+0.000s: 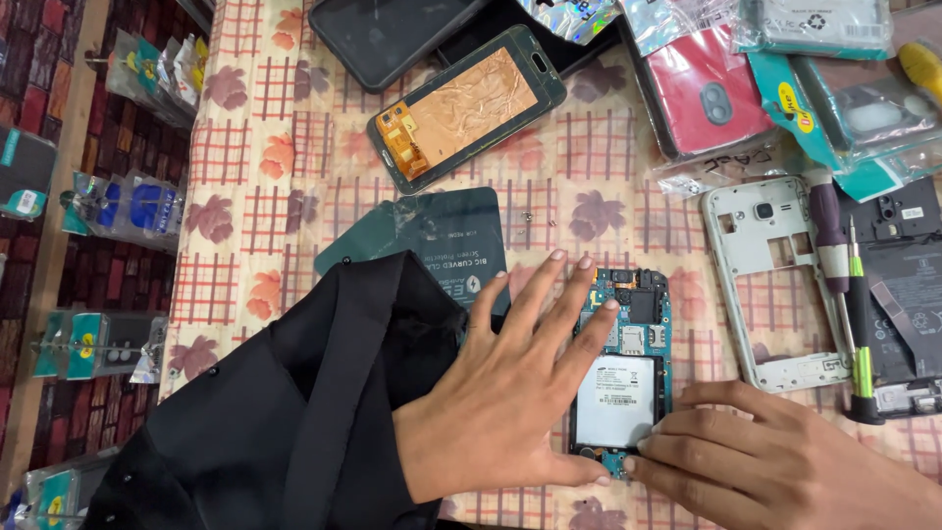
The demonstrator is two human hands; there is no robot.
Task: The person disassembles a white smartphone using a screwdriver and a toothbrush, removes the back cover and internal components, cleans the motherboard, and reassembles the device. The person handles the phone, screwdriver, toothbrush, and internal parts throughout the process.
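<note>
Hands first: my left hand (510, 393), black sleeve (294, 412) trailing behind it, lies flat with fingers spread wide, resting on the left side of the opened phone with its blue circuit board and white battery (623, 378). My right hand (775, 461) sits with fingers loosely together, tips touching the phone's lower right corner; not pinching anything. The phone lies near the worktop's front edge on the checked floral cloth (579, 177). Just right of it: a white plastic phone frame (770, 285) and a purple-handled screwdriver (829, 245). A copper-backed screen panel (466, 108) lies toward the far edge.
</note>
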